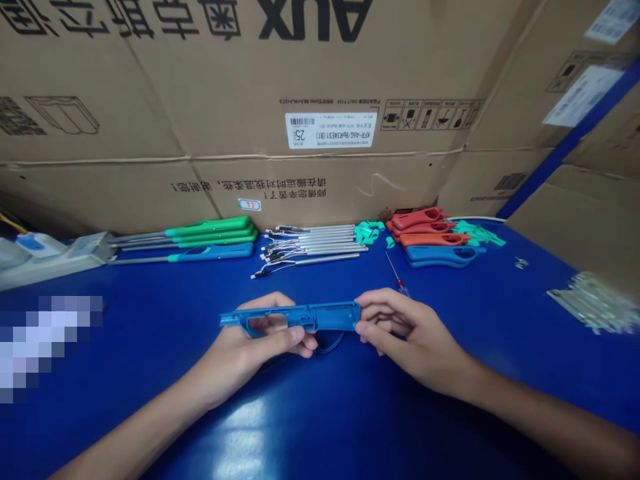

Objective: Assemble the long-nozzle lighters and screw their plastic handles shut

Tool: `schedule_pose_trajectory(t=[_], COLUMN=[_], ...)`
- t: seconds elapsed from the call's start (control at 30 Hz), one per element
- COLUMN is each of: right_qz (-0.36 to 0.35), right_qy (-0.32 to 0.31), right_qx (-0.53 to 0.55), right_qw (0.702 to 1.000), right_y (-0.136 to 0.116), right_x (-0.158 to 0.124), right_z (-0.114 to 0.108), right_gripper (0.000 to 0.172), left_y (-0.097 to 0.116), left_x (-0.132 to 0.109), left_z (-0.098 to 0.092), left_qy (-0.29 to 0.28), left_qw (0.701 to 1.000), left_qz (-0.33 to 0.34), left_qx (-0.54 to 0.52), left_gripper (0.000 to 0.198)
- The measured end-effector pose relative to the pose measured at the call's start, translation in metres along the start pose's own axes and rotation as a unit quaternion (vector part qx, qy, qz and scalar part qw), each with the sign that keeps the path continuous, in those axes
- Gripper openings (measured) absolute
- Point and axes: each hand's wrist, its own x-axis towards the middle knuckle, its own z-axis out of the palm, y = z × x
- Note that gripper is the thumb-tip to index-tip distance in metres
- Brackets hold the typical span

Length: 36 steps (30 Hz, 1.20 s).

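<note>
Between my two hands is a blue lighter casing half (334, 317), its hollow inner side with ribs facing me. My left hand (273, 340) is closed around its left part, near the trigger opening, with the thumb along the lower edge. The fingers of my right hand (395, 320) pinch the casing's right end. Just below it shows the curved edge of another blue part (331, 345); most of that part is hidden behind my left hand and the casing.
At the back lie green lighters (215, 230), a blue lighter (215, 251), metal tubes with wires (325, 241), teal clips (369, 232), red casings (417, 220), blue casings (440, 256) and a screwdriver (400, 283). A power strip (65, 260) stands left, small clear parts (600, 303) right. Cardboard (225, 133) walls the back.
</note>
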Motion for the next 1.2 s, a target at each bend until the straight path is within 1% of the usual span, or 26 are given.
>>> schedule_pose_trajectory(t=[0.07,0.2,0.27,0.33,0.37,0.4,0.47,0.53,0.57,0.7,0.77,0.87,0.93,1.03,1.13,1.2], right_qz=[0.033,0.092,0.111,0.122,0.124,0.124,0.121,0.121,0.122,0.129,0.136,0.149,0.155,0.16,0.163,0.167], right_qy=[0.012,0.021,0.03,0.036,0.037,0.037,0.035,0.029,0.025,0.0,-0.015,-0.032,-0.039,-0.044,-0.043,-0.04], right_qx=[0.038,0.073,0.075,0.079,0.082,0.084,0.085,0.081,0.079,0.073,0.071,0.063,0.057,0.05,0.04,0.029], right_qw=[0.999,0.993,0.991,0.989,0.988,0.988,0.988,0.989,0.989,0.989,0.988,0.986,0.986,0.985,0.985,0.985], right_y=[-0.002,-0.007,-0.01,-0.012,-0.013,-0.013,-0.013,-0.013,-0.012,-0.01,-0.009,-0.008,-0.007,-0.005,-0.004,-0.003], right_x=[0.001,0.004,0.005,0.007,0.008,0.008,0.009,0.01,0.01,0.009,0.009,0.008,0.008,0.008,0.008,0.009], right_z=[0.002,0.0,-0.004,-0.008,-0.01,-0.013,-0.016,-0.019,-0.02,-0.022,-0.021,-0.021,-0.021,-0.02,-0.02,-0.02], right_gripper=[0.021,0.029,0.034,0.039,0.041,0.041,0.041,0.038,0.037,0.027,0.024,0.023,0.022,0.022,0.022,0.023], left_y=[-0.002,-0.009,-0.012,-0.012,-0.011,-0.009,-0.005,-0.001,0.001,0.004,0.004,0.004,0.004,0.006,0.011,0.015], left_x=[-0.001,-0.003,-0.002,-0.001,-0.001,-0.001,0.0,0.0,0.001,0.004,0.006,0.007,0.007,0.006,0.004,0.002], left_z=[-0.001,-0.001,-0.003,-0.008,-0.011,-0.015,-0.022,-0.027,-0.029,-0.035,-0.038,-0.044,-0.046,-0.047,-0.046,-0.045], left_qy=[0.007,0.052,0.05,0.044,0.037,0.026,-0.021,-0.066,-0.077,-0.067,-0.067,-0.066,-0.066,-0.043,-0.003,0.006], left_qw=[0.999,0.989,0.98,0.962,0.946,0.923,0.868,0.824,0.811,0.784,0.765,0.734,0.718,0.714,0.72,0.718], left_qz=[0.016,0.062,0.096,0.125,0.137,0.151,0.175,0.196,0.205,0.221,0.218,0.218,0.221,0.26,0.315,0.32], left_qx=[0.042,0.125,0.166,0.239,0.292,0.352,0.464,0.528,0.543,0.576,0.602,0.639,0.656,0.649,0.618,0.618], left_gripper=[0.024,0.057,0.066,0.07,0.07,0.065,0.05,0.036,0.031,0.016,0.019,0.032,0.037,0.036,0.023,0.015])
